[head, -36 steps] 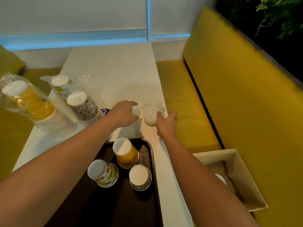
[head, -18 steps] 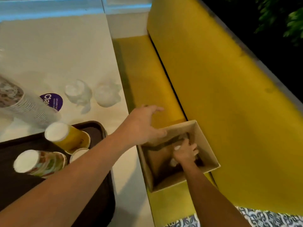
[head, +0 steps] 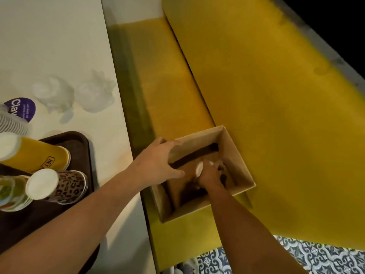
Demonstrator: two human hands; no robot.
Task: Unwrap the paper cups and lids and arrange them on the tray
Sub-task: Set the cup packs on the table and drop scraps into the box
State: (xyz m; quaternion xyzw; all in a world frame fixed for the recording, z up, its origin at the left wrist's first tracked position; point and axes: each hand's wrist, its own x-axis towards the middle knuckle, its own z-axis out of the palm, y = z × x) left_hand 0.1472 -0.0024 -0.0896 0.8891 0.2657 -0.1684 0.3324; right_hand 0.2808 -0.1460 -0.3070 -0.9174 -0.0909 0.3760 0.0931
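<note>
Centre frame: left hand (head: 158, 165) grips the cardboard box (head: 237, 155) wall, likely steadying it; right hand (head: 210, 175) inside grasps a white item (head: 199, 168)

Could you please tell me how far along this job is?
Done: a yellow paper cup, a leopard-print cup and a green-patterned cup stand upside down on the dark brown tray. In hand: the left hand grips the cardboard box by its rim; the right hand reaches inside, beside something white. Left: two clear wrapped bundles and a stack of cups lie on the white table.
</note>
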